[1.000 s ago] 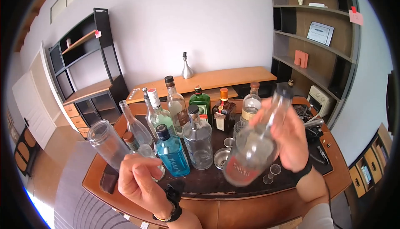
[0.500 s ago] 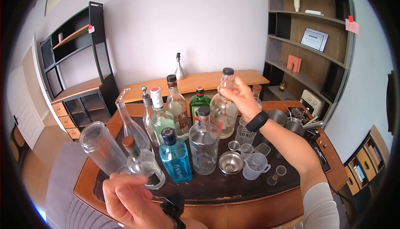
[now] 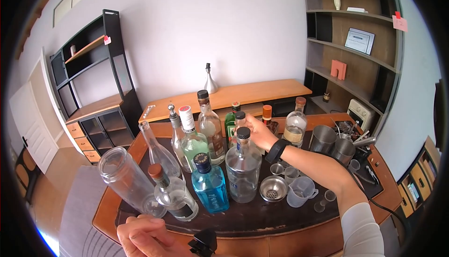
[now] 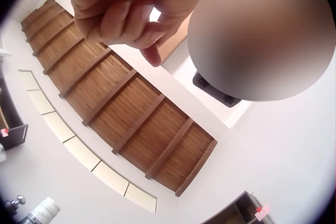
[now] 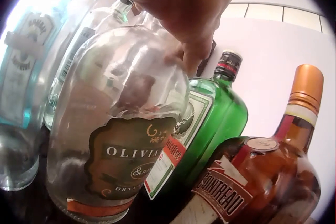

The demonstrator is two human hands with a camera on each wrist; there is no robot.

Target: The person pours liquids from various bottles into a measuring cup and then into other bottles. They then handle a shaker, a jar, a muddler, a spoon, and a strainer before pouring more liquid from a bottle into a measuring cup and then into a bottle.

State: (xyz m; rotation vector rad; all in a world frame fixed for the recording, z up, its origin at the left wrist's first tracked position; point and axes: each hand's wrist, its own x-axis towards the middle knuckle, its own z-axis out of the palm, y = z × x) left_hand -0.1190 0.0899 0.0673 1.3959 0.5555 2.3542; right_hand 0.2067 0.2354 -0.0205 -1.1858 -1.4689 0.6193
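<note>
My right hand (image 3: 258,133) holds the neck of a clear bottle (image 3: 240,118) with a dark cap, behind another clear bottle (image 3: 243,170) that hides most of it. In the right wrist view this hand (image 5: 178,8) is at the top of the upright labelled bottle (image 5: 126,95), its fingertips partly hidden. A green bottle (image 5: 223,100) and an amber bottle (image 5: 278,166) with an orange cap stand beside it. My left hand (image 3: 147,236) hovers at the table's near edge, fingers loosely curled and holding nothing; the left wrist view shows the same hand (image 4: 134,11).
A blue bottle (image 3: 210,189), a cork-topped bottle (image 3: 177,198) and a tilted wide glass jar (image 3: 128,180) are at front left. Right of centre are a strainer (image 3: 273,189), a plastic jug (image 3: 300,192) and small cups. Metal tins (image 3: 323,139) stand farther right.
My right hand has carried the clear bottle from the front right to the back of the group and lowered it there. My left hand is lower in the head view.
</note>
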